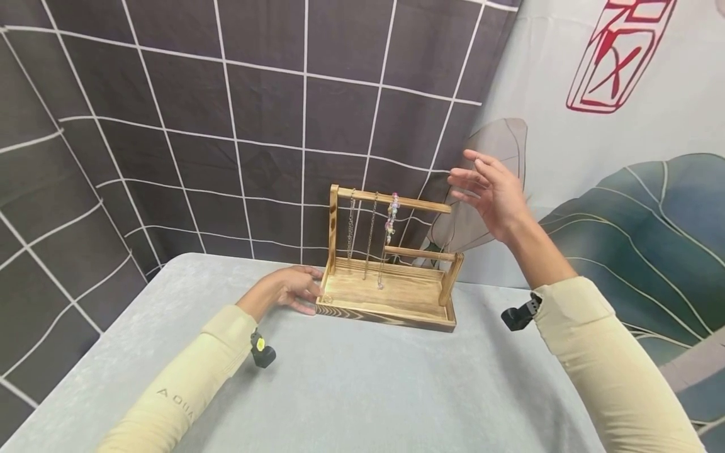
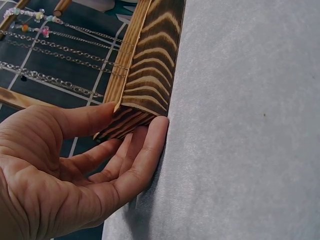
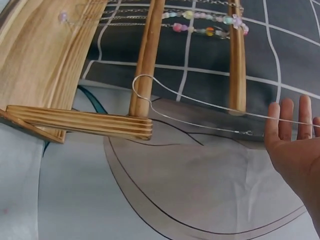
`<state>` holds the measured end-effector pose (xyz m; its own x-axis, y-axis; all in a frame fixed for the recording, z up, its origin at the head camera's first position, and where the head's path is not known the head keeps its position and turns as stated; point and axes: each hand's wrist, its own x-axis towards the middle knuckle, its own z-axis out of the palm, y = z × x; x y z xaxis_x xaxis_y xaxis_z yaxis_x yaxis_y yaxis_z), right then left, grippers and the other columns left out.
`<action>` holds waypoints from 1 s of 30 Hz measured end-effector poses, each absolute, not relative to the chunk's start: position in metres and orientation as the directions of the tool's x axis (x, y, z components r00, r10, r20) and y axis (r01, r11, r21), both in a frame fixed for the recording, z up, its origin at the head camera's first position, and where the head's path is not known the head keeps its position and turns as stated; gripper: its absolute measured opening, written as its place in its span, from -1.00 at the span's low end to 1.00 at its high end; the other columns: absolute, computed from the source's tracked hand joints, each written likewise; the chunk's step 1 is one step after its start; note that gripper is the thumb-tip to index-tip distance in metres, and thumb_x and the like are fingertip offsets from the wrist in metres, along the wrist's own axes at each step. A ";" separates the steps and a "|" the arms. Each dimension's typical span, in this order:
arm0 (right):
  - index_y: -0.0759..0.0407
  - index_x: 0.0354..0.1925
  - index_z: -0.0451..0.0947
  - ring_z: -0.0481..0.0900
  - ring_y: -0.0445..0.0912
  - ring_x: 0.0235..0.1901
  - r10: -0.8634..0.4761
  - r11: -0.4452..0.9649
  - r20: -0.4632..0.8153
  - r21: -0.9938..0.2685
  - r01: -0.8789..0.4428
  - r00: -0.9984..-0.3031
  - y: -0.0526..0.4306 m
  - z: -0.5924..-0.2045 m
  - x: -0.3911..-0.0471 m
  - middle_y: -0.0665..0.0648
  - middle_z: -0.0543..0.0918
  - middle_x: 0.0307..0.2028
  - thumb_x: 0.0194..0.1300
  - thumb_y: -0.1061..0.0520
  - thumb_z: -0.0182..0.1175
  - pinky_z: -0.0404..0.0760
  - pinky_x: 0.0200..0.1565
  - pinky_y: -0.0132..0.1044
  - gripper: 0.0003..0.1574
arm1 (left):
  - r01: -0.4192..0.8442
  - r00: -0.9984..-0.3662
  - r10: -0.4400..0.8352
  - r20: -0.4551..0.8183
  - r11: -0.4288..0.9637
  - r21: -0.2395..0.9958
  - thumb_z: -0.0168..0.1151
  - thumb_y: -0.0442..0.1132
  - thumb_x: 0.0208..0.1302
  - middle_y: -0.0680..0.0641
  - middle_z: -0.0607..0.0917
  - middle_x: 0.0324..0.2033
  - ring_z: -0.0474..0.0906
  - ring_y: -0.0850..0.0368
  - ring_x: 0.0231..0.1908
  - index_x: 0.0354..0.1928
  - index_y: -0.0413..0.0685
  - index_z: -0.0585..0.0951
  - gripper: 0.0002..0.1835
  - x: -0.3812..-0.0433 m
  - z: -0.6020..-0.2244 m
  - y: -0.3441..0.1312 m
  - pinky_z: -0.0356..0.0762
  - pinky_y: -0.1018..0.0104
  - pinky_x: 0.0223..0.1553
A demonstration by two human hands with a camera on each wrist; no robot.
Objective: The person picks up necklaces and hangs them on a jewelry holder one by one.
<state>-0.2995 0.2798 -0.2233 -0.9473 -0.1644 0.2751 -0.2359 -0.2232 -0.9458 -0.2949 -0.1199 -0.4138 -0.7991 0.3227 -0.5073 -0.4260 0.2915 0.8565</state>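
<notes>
While the silver chain (image 3: 209, 103) hangs looped at the right of the wooden rack (image 1: 419, 296), the right hand (image 1: 495, 195) appears to pinch it, lower fingers loosely extended; the left hand (image 1: 297, 288) grips the rack's left end. Hanging seems in hand; next, probably, threading over the upper bar (image 1: 421, 203) from its free right end.

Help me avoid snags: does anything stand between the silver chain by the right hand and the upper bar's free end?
Nothing visible blocks the chain from the upper bar there; the beads hang farther along it.
</notes>
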 end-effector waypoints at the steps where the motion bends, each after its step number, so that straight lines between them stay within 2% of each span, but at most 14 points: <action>1: 0.05 0.51 0.41 0.83 -0.12 0.07 -0.167 -0.221 0.275 -0.946 -0.236 -0.947 0.279 -0.225 -0.300 -0.03 0.91 -0.08 0.81 -0.03 0.08 0.86 0.17 -0.28 -0.52 | -0.426 -0.799 0.323 -0.508 0.293 0.856 0.22 -0.54 0.48 -0.20 0.71 0.02 0.77 -0.03 -0.01 0.68 -0.22 0.26 -0.22 -0.295 -0.414 -0.120 0.96 -0.07 0.15; 9: 0.02 0.45 0.45 0.82 -0.16 0.04 -0.171 -0.186 0.265 -0.955 -0.233 -0.949 0.271 -0.233 -0.306 -0.07 0.92 -0.07 0.83 -0.03 0.04 0.80 0.18 -0.32 -0.60 | -0.425 -0.796 0.328 -0.509 0.296 0.855 0.22 -0.55 0.46 -0.19 0.72 0.01 0.78 -0.04 -0.01 0.67 -0.22 0.27 -0.22 -0.295 -0.415 -0.119 0.97 -0.05 0.12; 16: -0.03 0.43 0.45 0.78 -0.15 0.07 -0.162 -0.180 0.289 -0.949 -0.260 -0.944 0.265 -0.224 -0.310 -0.08 0.89 -0.09 0.83 -0.04 0.01 0.75 0.21 -0.32 -0.63 | -0.424 -0.796 0.327 -0.510 0.301 0.854 0.22 -0.55 0.47 -0.20 0.71 0.01 0.78 -0.03 -0.02 0.67 -0.21 0.27 -0.22 -0.295 -0.415 -0.120 0.97 -0.05 0.12; 30: -0.04 0.38 0.49 0.79 -0.13 0.02 -0.154 -0.208 0.288 -0.945 -0.255 -0.945 0.265 -0.213 -0.307 -0.05 0.89 -0.12 0.82 0.00 0.02 0.81 0.12 -0.33 -0.67 | -0.417 -0.798 0.332 -0.504 0.300 0.858 0.21 -0.55 0.47 -0.20 0.70 0.04 0.78 -0.04 0.00 0.67 -0.22 0.27 -0.23 -0.295 -0.416 -0.120 0.97 -0.05 0.12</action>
<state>-0.3066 0.2646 -0.2129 -0.9450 -0.1540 0.2885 -0.2545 -0.2075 -0.9445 -0.2946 -0.1200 -0.4160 -0.7975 0.3319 -0.5038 -0.4170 0.3002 0.8579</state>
